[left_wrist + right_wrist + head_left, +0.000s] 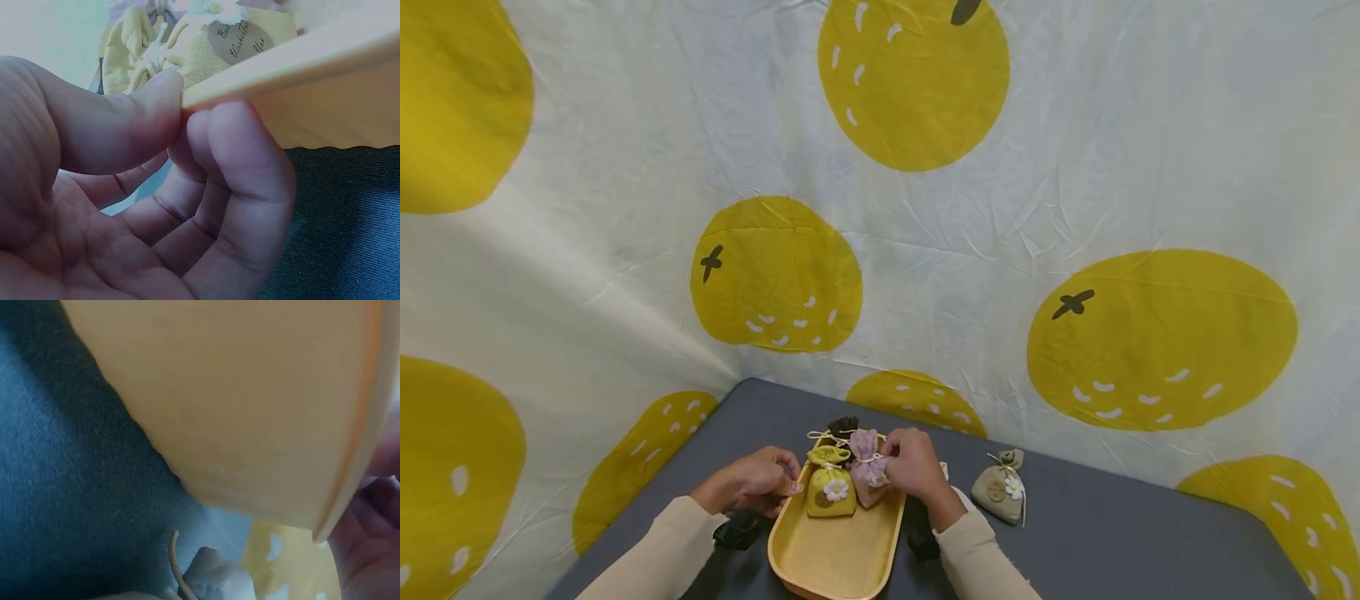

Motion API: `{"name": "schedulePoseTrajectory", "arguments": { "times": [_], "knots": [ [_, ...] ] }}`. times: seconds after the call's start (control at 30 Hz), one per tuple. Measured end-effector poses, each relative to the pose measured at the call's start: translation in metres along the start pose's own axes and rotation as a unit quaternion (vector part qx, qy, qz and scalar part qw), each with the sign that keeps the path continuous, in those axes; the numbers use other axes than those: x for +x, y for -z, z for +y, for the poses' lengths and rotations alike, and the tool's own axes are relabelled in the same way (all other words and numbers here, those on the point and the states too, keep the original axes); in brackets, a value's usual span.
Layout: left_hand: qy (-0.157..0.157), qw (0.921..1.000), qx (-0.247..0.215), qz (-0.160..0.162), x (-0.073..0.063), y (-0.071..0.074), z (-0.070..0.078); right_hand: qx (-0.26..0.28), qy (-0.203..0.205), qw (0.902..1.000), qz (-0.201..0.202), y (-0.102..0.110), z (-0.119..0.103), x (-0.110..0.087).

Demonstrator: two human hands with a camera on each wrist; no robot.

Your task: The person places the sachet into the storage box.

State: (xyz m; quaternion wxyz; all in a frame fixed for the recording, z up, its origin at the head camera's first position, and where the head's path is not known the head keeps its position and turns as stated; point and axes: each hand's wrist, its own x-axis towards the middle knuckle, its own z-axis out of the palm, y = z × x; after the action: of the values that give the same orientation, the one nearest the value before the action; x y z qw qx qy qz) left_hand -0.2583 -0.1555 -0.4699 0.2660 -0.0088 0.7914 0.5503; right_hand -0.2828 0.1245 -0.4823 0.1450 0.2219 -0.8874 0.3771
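My left hand (752, 481) pinches the left rim of a yellow oblong tray (835, 554) between thumb and fingers; the left wrist view shows this grip closely. Inside the tray's far half stands a yellow drawstring pouch (831, 492) with a white flower and a round tag. Beside it, a lilac drawstring pouch (864, 468) leans, its tied neck pinched by my right hand (917, 467). A dark brown pouch (844, 427) is partly hidden behind them. In the right wrist view, the tray wall (237, 412) covers most of the work, and only part of my right hand (372, 550) shows.
On the dark grey table (1120, 533), right of the tray, lies a grey-green drawstring pouch (1000, 493) with a white flower. A white thing (943, 472) is mostly hidden behind my right wrist. A white curtain with yellow fruit (775, 275) hangs behind and left of the table.
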Motion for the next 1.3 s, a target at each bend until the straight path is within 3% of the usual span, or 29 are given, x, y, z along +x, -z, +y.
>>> {"name": "schedulePoseTrajectory", "arguments": {
  "times": [0.23, 0.43, 0.53, 0.63, 0.87, 1.1, 1.3],
  "knots": [
    [0.000, 1.0000, 0.000, -0.002, 0.001, -0.001, 0.000, -0.130, 0.041, 0.9902, -0.033, 0.001, -0.009, -0.004],
    [-0.015, 0.9999, 0.007, 0.001, 0.000, -0.002, -0.002, -0.094, 0.029, 0.9944, -0.036, 0.017, -0.009, -0.007],
    [-0.024, 0.9997, 0.006, -0.001, 0.001, -0.001, -0.003, -0.047, -0.026, 0.9983, -0.024, 0.033, -0.003, -0.009],
    [-0.026, 0.9996, 0.004, -0.003, 0.001, 0.001, -0.004, -0.016, -0.095, 0.9952, -0.018, 0.053, 0.007, -0.012],
    [-0.033, 0.9994, 0.006, -0.007, 0.003, 0.000, -0.005, -0.056, -0.176, 0.9821, 0.036, 0.104, 0.047, -0.034],
    [-0.031, 0.9995, 0.005, -0.002, 0.003, 0.001, -0.006, -0.049, -0.309, 0.9455, 0.089, 0.136, 0.086, -0.069],
    [-0.033, 0.9994, 0.000, -0.005, 0.004, 0.001, -0.008, 0.022, -0.399, 0.9166, 0.015, 0.142, 0.102, -0.086]
  ]
}}
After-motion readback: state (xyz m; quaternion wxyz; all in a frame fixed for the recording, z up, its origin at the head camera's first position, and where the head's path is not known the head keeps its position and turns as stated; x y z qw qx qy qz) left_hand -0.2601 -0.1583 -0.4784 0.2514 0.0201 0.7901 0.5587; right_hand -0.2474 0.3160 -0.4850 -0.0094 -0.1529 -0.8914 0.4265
